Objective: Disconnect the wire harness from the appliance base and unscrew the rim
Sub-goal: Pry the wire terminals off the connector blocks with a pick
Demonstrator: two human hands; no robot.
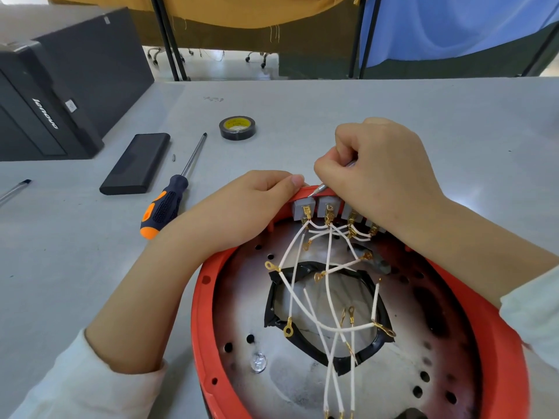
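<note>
The appliance base [348, 328], an inverted round shell with a red rim [205, 316] and a perforated metal plate, is lying on the grey worktop [302, 104] directly below the camera. The left hand [242, 207] is curling over the far edge of the rim, its thumb pressing on top. The right hand [384, 173] is closing in a fist around a thin metal tool [316, 191], whose tip is touching the rim just above the grey terminal blocks [314, 208]. The white wire harness [317, 297] is fanning out from those blocks, its gold ring terminals lying loose across the plate and over the black-edged central opening [320, 313]. To the left on the worktop are lying an orange-and-black screwdriver [169, 201], a black rectangular case [137, 163], and, farther back, a roll of black tape [237, 127].
</note>
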